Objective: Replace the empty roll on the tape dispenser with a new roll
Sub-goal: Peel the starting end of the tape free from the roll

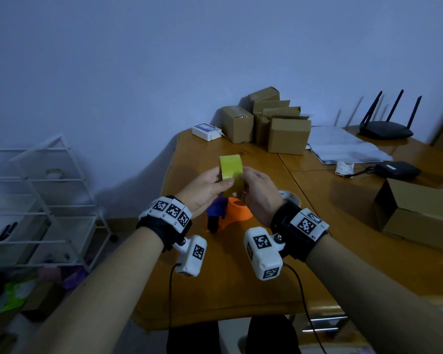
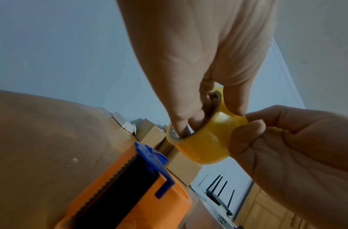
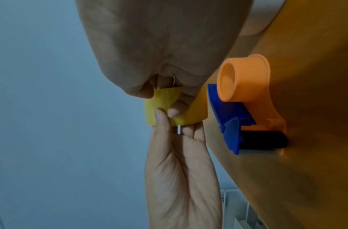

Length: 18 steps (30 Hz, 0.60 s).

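Both my hands hold a new yellow tape roll (image 1: 230,167) (image 2: 206,144) (image 3: 190,114) up in the air above the table. My left hand (image 1: 223,178) (image 2: 210,117) (image 3: 175,122) grips it with fingers inside the core and the thumb on the outside. My right hand (image 1: 246,176) (image 2: 247,124) (image 3: 163,100) pinches the roll's outer layer at a yellow flap. Below the hands, the orange and blue tape dispenser (image 1: 238,213) (image 2: 130,193) (image 3: 247,99) lies on the table, its orange hub (image 3: 241,77) bare. A pale empty roll (image 1: 290,196) lies just right of it.
Several cardboard boxes (image 1: 279,123) and a white device (image 1: 206,131) stand at the wooden table's (image 1: 228,290) far end. Papers (image 1: 343,146), a router (image 1: 386,129), a black adapter (image 1: 397,169) and an open box (image 1: 420,213) are to the right. A white rack (image 1: 41,200) stands left, off the table.
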### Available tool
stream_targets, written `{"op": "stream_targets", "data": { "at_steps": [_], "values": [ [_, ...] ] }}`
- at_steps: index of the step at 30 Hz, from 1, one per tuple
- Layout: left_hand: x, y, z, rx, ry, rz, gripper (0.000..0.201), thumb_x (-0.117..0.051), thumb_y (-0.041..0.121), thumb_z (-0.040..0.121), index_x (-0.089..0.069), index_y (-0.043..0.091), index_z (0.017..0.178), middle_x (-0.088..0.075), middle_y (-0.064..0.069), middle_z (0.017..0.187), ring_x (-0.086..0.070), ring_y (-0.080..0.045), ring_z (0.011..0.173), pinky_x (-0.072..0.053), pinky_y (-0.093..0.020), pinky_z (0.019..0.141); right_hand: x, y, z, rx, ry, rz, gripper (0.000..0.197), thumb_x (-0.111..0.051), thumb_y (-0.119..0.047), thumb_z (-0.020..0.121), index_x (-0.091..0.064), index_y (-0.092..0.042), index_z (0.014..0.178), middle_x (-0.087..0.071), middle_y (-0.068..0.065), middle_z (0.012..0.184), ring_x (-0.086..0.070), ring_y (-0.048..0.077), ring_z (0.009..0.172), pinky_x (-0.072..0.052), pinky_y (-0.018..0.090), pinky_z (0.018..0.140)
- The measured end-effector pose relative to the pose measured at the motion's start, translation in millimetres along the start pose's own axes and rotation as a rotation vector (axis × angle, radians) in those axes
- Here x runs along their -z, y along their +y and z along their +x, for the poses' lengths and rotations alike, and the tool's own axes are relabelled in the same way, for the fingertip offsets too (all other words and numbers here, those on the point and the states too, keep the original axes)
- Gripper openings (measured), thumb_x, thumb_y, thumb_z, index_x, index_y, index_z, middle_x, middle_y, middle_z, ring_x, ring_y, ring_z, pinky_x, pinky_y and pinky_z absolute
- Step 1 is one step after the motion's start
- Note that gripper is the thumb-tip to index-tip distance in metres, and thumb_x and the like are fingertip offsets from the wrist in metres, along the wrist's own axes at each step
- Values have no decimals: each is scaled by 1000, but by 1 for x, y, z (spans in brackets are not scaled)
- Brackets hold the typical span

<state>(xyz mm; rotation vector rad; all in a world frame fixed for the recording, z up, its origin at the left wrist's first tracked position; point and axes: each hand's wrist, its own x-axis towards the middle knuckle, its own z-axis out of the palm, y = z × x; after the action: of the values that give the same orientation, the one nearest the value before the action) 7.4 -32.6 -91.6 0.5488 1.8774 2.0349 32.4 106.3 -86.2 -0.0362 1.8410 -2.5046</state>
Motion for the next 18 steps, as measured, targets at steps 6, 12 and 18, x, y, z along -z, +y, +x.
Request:
{"op": "stream_targets", "data": {
  "at_steps": [6,12,18],
  "values": [
    [1,1,1,-5,-4,25,39,-48,4,100,-48,7,138,-66,-6,116,-67,-10,93,-54,-23,82,1,0,0,12,-20,-9,35,-37,-4,98,-63,-6,121,-65,7,97,-58,15,79,-49,23,58],
    [-2,1,1,-7,1,12,39,-46,2,100,-47,8,139,-67,-4,112,-68,-6,91,-53,-20,79,1,2,0,27,4,-8,22,-45,-13,101,-66,-9,105,-63,7,92,-57,15,75,-48,23,56],
    [-3,0,0,-4,9,28,39,-47,0,99,-49,11,136,-66,-2,119,-66,-7,103,-52,-17,81,2,3,0,26,24,-16,20,-45,-7,96,-65,-11,98,-61,5,84,-55,15,71,-45,24,56]
  ]
}}
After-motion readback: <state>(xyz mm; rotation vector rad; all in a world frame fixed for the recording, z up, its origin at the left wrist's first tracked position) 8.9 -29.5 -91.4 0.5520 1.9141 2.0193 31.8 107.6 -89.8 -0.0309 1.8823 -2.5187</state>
